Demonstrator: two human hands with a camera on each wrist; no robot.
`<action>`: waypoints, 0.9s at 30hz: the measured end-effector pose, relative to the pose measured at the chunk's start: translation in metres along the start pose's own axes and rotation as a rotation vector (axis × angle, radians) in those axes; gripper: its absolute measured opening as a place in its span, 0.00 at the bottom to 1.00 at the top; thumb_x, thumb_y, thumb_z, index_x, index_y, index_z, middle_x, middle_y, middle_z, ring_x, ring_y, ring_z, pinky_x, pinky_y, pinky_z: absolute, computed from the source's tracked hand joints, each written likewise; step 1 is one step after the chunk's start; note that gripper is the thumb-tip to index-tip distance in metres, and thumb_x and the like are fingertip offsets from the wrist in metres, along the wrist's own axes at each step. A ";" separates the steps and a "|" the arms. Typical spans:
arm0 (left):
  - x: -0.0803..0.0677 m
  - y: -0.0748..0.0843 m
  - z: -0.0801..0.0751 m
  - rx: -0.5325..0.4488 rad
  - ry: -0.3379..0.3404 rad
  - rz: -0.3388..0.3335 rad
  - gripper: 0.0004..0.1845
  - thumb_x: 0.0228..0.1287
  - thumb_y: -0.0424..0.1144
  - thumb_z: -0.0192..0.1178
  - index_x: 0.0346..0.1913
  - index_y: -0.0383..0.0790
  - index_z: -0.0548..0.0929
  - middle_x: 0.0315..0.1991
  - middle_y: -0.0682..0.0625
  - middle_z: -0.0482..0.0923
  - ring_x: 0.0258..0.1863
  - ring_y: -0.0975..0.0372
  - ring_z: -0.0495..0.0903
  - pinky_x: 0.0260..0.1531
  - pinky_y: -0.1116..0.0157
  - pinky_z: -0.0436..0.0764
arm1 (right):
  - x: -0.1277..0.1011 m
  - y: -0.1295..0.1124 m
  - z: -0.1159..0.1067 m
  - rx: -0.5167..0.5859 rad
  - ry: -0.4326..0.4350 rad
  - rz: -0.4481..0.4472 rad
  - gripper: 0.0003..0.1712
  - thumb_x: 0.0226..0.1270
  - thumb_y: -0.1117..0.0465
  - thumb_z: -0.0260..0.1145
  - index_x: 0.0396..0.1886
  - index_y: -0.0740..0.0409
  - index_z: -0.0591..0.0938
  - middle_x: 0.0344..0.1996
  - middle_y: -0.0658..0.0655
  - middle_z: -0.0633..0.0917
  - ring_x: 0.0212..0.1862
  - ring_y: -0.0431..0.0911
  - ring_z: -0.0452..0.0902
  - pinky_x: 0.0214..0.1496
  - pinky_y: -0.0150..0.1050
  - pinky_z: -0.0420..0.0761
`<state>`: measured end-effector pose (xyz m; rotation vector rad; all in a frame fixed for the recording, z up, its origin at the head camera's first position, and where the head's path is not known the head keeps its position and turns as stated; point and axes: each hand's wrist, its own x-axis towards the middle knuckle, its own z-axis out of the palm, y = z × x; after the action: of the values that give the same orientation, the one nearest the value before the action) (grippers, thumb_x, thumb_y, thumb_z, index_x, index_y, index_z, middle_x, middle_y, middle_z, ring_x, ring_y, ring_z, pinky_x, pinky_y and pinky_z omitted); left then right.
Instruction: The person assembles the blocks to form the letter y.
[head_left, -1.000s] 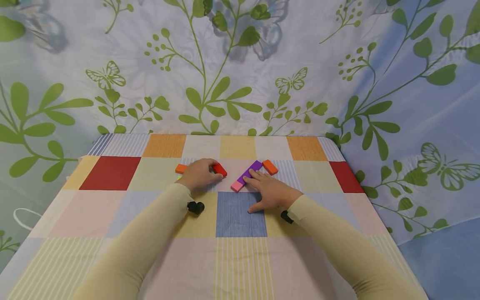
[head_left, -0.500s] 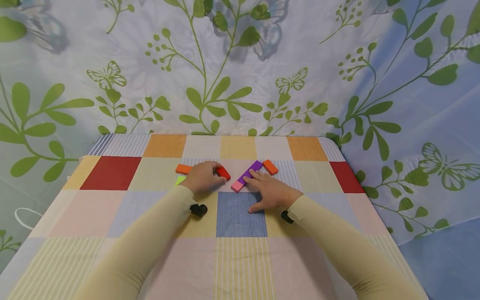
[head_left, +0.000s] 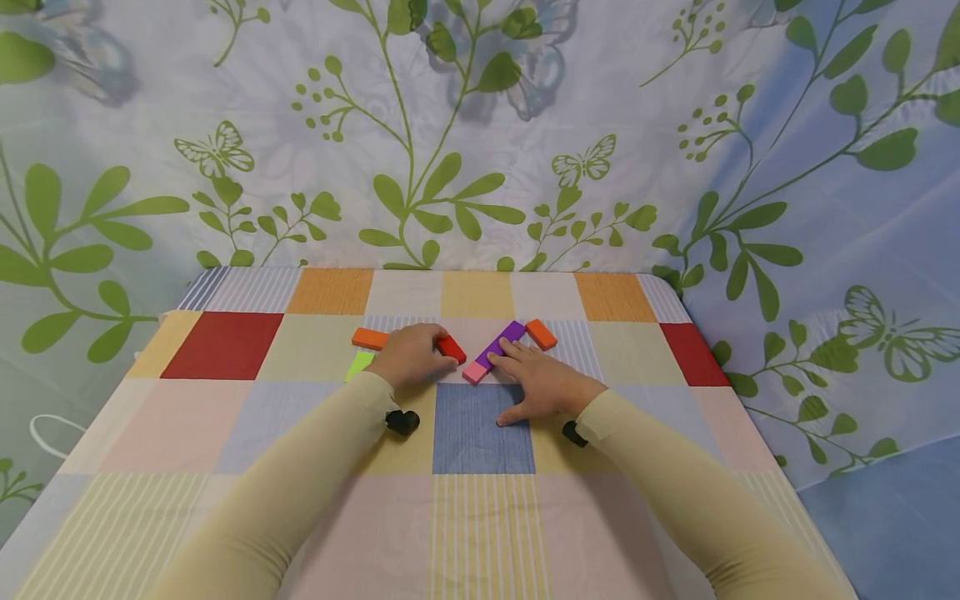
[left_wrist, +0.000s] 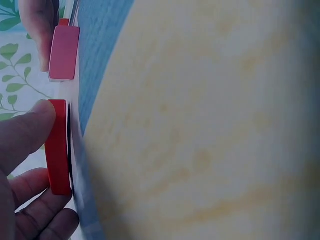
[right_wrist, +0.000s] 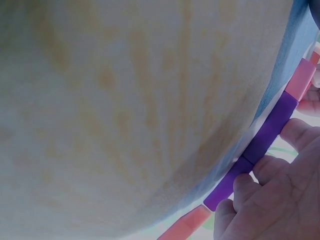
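Note:
My left hand lies on the checked tablecloth and grips a red block. In the left wrist view the thumb and curled fingers pinch that red block from both sides. A pink block lies just right of it, end to end with a long purple block. My right hand rests flat, its straight fingertips touching the purple block. The pink block shows beyond it.
An orange block lies right of the purple one, another orange block left of my left hand, and a green block beside that wrist. The table ends at a leaf-patterned curtain behind.
My left hand has slid the red block a little to the right, closer to the pink block, uncovering more of the green block. The right hand has stayed put.

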<state>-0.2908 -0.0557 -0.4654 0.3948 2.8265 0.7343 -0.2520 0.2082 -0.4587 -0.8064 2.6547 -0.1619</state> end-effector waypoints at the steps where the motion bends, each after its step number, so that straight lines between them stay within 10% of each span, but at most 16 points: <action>1: 0.000 0.001 0.000 0.005 -0.001 0.000 0.26 0.63 0.53 0.73 0.61 0.45 0.83 0.45 0.51 0.84 0.44 0.54 0.80 0.52 0.56 0.82 | 0.000 0.000 0.000 0.001 -0.001 0.000 0.66 0.56 0.26 0.74 0.87 0.46 0.56 0.87 0.58 0.49 0.87 0.58 0.43 0.86 0.56 0.49; 27: 0.001 0.005 -0.001 0.085 -0.025 0.063 0.29 0.70 0.45 0.68 0.72 0.49 0.78 0.64 0.47 0.84 0.63 0.50 0.81 0.68 0.46 0.75 | -0.002 -0.002 -0.002 0.008 0.007 -0.008 0.66 0.56 0.26 0.74 0.87 0.47 0.56 0.87 0.59 0.50 0.87 0.59 0.44 0.86 0.57 0.50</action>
<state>-0.2910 -0.0511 -0.4622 0.5044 2.8409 0.6174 -0.2499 0.2079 -0.4559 -0.8156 2.6563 -0.1779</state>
